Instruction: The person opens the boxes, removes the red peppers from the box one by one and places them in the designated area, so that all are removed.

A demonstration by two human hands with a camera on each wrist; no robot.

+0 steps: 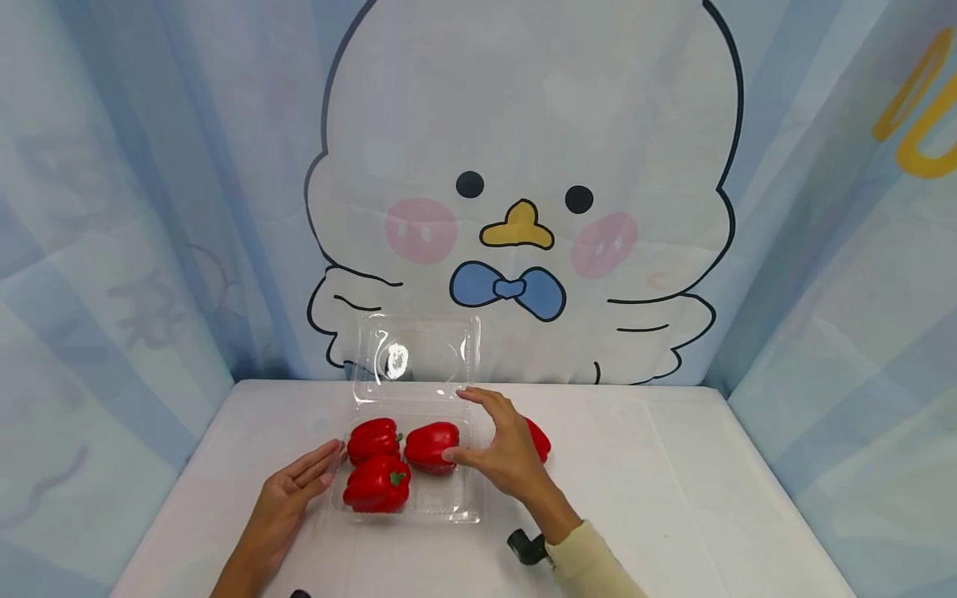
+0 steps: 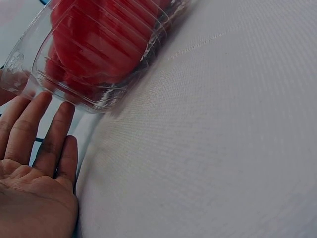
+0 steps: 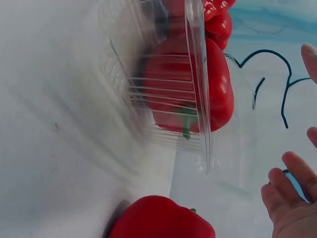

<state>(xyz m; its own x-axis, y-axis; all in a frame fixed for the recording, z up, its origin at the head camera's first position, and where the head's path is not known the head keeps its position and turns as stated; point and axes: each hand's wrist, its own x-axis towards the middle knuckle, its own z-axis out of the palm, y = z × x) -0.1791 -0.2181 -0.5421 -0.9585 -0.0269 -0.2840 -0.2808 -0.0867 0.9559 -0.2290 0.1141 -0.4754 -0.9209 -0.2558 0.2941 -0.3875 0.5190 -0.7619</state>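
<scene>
The left hand (image 1: 287,494) rests nearly straight fingertips against the left wall of the clear container (image 1: 449,502), which sits left of centre near the worktop's (image 1: 673,507) back edge; too firm a push could slide the light plastic. Inside, the back left pepper (image 1: 371,438) and front left pepper (image 1: 376,486) seem to touch, so a knock to one would probably shift both. The raised lid (image 1: 441,349) stands toward the back edge; a brush of fingertips might drop it forward. Over the right pepper (image 1: 431,444) hangs the right hand (image 1: 511,448), fingers spread and holding nothing; a low wrist could catch the container's right wall and skew it. Outside that wall, the loose pepper (image 1: 540,440) lies on the worktop, round enough to roll backward if bumped.
</scene>
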